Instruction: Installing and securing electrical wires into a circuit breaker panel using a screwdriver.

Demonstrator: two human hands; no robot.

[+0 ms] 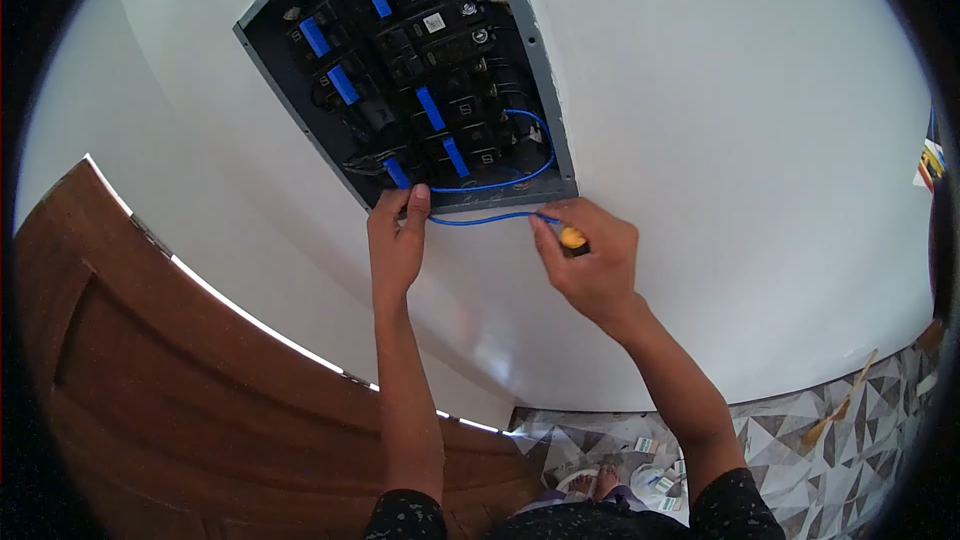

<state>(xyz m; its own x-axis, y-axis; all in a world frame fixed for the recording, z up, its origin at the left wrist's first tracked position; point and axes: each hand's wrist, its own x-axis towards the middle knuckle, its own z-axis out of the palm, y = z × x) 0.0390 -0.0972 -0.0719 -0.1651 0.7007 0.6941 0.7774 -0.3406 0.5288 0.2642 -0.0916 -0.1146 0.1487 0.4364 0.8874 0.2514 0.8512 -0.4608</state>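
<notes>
A grey metal breaker box (545,55) is set in the white wall, with black circuit breakers (405,65) inside, several bearing blue switch levers (430,108). One blue wire (480,222) loops from the lower right breakers along the box's bottom and out over its lower edge. At the bottom left corner, my left hand (398,235) is closed with the wire between thumb and fingers. My right hand (592,250) pinches the wire's other stretch just below the box, and a yellow-and-black handled tool (573,239) sits in its palm; the tool's working end is hidden.
A brown wooden door (200,380) stands at the left. On the patterned tile floor (780,450) below are small boxes (647,445) and a whitish round item (655,483) near my feet. A broom-like thing (840,405) leans at the right.
</notes>
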